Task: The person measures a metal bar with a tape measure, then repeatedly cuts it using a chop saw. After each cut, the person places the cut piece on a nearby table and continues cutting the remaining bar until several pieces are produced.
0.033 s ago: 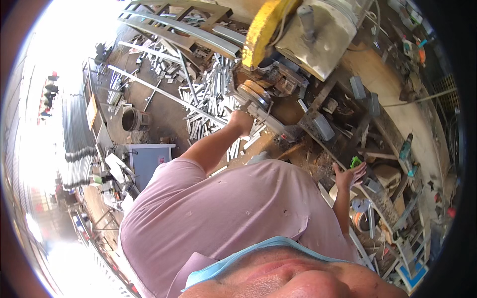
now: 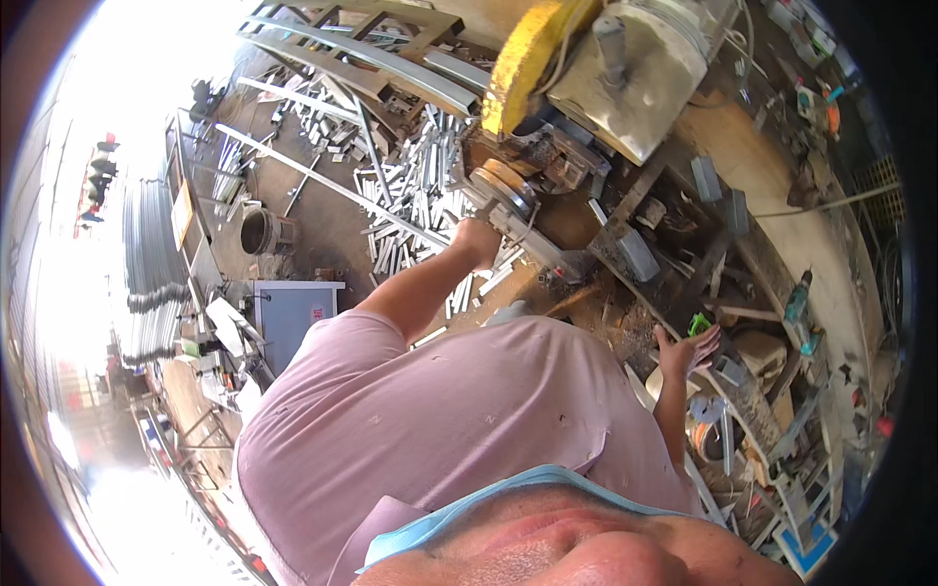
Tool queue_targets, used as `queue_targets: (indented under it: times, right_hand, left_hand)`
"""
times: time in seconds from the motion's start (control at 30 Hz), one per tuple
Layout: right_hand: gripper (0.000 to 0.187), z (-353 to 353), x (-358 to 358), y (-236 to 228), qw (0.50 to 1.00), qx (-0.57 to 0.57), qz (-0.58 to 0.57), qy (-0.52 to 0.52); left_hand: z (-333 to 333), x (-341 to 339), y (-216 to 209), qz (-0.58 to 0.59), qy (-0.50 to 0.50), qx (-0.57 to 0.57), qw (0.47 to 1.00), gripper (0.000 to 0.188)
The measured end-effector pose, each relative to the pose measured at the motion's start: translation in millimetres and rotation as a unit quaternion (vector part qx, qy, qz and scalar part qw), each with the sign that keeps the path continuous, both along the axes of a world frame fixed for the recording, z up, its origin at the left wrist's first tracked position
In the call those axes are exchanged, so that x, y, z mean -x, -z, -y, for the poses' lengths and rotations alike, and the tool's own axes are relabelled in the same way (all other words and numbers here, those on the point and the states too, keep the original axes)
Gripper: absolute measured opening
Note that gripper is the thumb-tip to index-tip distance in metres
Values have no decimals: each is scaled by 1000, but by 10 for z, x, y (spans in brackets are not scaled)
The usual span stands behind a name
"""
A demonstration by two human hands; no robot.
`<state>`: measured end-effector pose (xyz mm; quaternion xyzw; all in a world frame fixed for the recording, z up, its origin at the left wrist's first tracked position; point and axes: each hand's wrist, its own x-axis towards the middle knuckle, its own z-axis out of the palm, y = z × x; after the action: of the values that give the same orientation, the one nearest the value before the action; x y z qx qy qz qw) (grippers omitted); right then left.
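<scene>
My left hand (image 2: pixel 476 242) is closed at the near end of a long thin metal bar (image 2: pixel 332 184), beside the metal vise (image 2: pixel 513 223) of a cut-off saw. Its fingertips are partly hidden. The saw has a yellow blade guard (image 2: pixel 528 68) and a grey metal housing (image 2: pixel 625 83). On the right, my right hand (image 2: pixel 688 352) holds nothing, its fingers spread. A small bright green object (image 2: pixel 700 325) is just beyond it. Short cut metal pieces (image 2: pixel 410 195) lie heaped on the floor left of the saw.
A bucket (image 2: pixel 266 232) stands on the left, near a grey-blue panel (image 2: pixel 298 317). Stacked metal profiles (image 2: pixel 151 264) lie farther left. Short grey tube pieces (image 2: pixel 637 254) rest on the bench right of the saw. A green power drill (image 2: pixel 798 298) lies at the far right.
The surroundings have shifted slightly in the view, the saw a little to the right and down. My hands keep nearly the same positions.
</scene>
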<state>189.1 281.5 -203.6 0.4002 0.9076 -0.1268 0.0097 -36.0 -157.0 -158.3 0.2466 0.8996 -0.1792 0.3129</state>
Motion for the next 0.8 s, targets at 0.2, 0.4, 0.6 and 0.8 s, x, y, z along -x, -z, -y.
queue_targets:
  times: [0.2,0.4,0.6,0.8]
  right_hand:
    - [149,-47,-10,100,1000,-18,-3,-1]
    - [151,-86,4,184,999,-38,20,8]
    - [154,-108,12,210,999,-38,14,8]
    - [153,-130,2,235,998,-59,4,-14]
  left_hand:
    - [23,-23,-29,-2,-2,-31,1000,19]
    - [81,-20,49,-2,3,-50,999,20]
    - [86,7,182,12,8,-27,1000,18]
    - [103,8,215,2,-7,-62,998,17]
